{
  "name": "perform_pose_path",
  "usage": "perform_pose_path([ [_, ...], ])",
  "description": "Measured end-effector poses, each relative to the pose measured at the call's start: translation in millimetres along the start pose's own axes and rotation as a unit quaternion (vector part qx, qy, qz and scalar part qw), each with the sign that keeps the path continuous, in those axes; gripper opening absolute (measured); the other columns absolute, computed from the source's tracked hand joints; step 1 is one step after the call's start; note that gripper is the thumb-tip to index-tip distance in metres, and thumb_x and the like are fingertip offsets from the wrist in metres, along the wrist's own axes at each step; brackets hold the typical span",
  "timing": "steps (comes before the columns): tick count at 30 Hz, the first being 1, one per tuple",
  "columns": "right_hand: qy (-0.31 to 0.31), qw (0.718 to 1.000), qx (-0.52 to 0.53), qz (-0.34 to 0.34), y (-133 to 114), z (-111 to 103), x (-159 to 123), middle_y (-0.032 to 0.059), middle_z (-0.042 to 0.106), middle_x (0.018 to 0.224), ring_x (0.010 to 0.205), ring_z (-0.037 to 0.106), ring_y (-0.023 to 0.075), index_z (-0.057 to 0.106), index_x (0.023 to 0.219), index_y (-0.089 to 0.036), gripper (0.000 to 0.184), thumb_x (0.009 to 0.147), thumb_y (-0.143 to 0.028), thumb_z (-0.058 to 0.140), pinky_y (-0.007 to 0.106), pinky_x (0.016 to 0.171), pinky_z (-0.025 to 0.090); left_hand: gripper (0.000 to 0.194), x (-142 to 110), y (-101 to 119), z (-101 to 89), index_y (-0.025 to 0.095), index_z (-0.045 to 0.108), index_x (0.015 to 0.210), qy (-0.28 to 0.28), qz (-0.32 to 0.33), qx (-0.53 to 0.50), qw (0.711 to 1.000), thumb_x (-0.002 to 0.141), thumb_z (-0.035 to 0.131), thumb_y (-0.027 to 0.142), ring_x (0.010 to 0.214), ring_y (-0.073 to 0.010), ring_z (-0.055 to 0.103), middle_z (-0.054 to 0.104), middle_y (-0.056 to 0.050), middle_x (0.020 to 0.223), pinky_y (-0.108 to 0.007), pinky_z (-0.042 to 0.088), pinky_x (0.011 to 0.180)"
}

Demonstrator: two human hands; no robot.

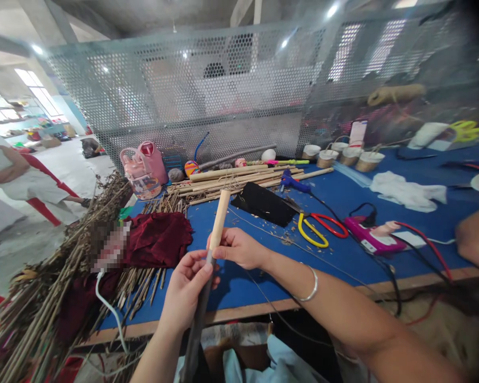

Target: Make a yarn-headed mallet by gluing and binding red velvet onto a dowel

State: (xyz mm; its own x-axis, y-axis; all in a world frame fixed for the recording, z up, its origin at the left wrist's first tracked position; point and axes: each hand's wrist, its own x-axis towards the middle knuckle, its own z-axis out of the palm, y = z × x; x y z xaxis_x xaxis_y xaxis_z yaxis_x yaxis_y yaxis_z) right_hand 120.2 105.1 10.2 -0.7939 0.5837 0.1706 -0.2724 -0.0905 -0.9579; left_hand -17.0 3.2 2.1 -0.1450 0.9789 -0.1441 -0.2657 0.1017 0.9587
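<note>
My left hand point(186, 284) is wrapped round a long dark grey rod or tube point(197, 332) that slants down towards my lap. A pale wooden stick point(221, 213) continues upward from its top end. Whether the stick sits inside the grey piece or only meets it is hidden by my fingers. My right hand point(239, 248), with a silver bangle on the wrist, pinches the wooden stick at the join. Both hands are closed above the front of the blue table point(247, 290). Beyond them lies a black flat piece point(264, 204).
Yellow-and-red-handled scissors point(317, 229), a blue glue gun point(293, 182) and a pink power strip point(373, 235) with cables lie right. Wooden sticks point(239, 177) lie behind; dark red cloth point(159, 239) and bundled dry stalks point(43, 282) are left. Another person's arm point(477, 234) shows right.
</note>
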Motion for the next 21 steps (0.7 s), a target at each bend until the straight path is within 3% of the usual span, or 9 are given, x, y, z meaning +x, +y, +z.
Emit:
perform_pose_path([
  [3, 0.008, 1.0, -0.008, 0.001, 1, -1, 0, -0.0005, 0.061, 0.071, 0.064, 0.057, 0.0093, 0.058, 0.081, -0.012, 0.041, 0.066, -0.046, 0.076, 0.023, 0.063, 0.044, 0.038, -2, -4, 6.9, 0.017, 0.058, 0.092, 0.072, 0.067, 0.049, 0.994, 0.065, 0.077, 0.036, 0.062, -0.0118, 0.061, 0.066, 0.0, 0.075, -0.022, 0.051, 0.054],
  [5, 0.001, 1.0, -0.011, 0.004, 2, -4, 1, -0.0003, 0.061, 0.072, 0.066, 0.057, 0.0094, 0.058, 0.081, -0.011, 0.039, 0.067, -0.043, 0.076, 0.023, 0.065, 0.044, 0.035, -2, -5, 9.1, 0.016, 0.059, 0.087, 0.082, 0.078, 0.063, 0.992, 0.065, 0.077, 0.036, 0.061, -0.0118, 0.061, 0.064, 0.0, 0.071, -0.022, 0.051, 0.055],
  [11, -0.047, 0.999, 0.018, 0.014, 4, -11, 0, 0.0017, 0.065, 0.079, 0.069, 0.058, 0.0091, 0.062, 0.093, -0.011, 0.038, 0.07, -0.038, 0.075, 0.024, 0.069, 0.044, 0.029, 6, -2, -1.3, 0.014, 0.06, 0.085, -0.051, -0.012, -0.049, 0.997, 0.072, 0.072, 0.037, 0.052, -0.0092, 0.06, 0.068, -0.004, 0.074, -0.021, 0.05, 0.053],
  [15, -0.071, 0.996, 0.048, 0.024, 6, -9, -1, 0.0016, 0.065, 0.078, 0.064, 0.058, 0.0086, 0.062, 0.096, -0.011, 0.039, 0.071, -0.038, 0.074, 0.023, 0.065, 0.045, 0.041, 11, -6, -5.4, 0.016, 0.055, 0.103, -0.108, -0.035, -0.113, 0.987, 0.073, 0.07, 0.039, 0.045, -0.0088, 0.056, 0.066, -0.002, 0.067, -0.019, 0.045, 0.045],
  [18, -0.056, 0.998, 0.037, 0.02, 6, -6, -1, 0.0007, 0.064, 0.076, 0.064, 0.058, 0.008, 0.062, 0.093, -0.011, 0.035, 0.072, -0.037, 0.074, 0.023, 0.066, 0.046, 0.05, 6, -12, -2.8, 0.018, 0.05, 0.114, -0.056, 0.01, -0.058, 0.997, 0.074, 0.07, 0.039, 0.053, -0.0107, 0.06, 0.067, -0.002, 0.075, -0.021, 0.049, 0.051],
  [21, -0.03, 0.999, 0.019, 0.014, 6, -2, 0, 0.0012, 0.065, 0.079, 0.071, 0.059, 0.0091, 0.062, 0.09, -0.011, 0.036, 0.069, -0.037, 0.076, 0.023, 0.072, 0.046, 0.048, -3, -18, 0.5, 0.02, 0.055, 0.108, 0.082, 0.118, 0.097, 0.985, 0.068, 0.076, 0.032, 0.075, -0.0146, 0.066, 0.07, -0.004, 0.089, -0.025, 0.052, 0.07],
])
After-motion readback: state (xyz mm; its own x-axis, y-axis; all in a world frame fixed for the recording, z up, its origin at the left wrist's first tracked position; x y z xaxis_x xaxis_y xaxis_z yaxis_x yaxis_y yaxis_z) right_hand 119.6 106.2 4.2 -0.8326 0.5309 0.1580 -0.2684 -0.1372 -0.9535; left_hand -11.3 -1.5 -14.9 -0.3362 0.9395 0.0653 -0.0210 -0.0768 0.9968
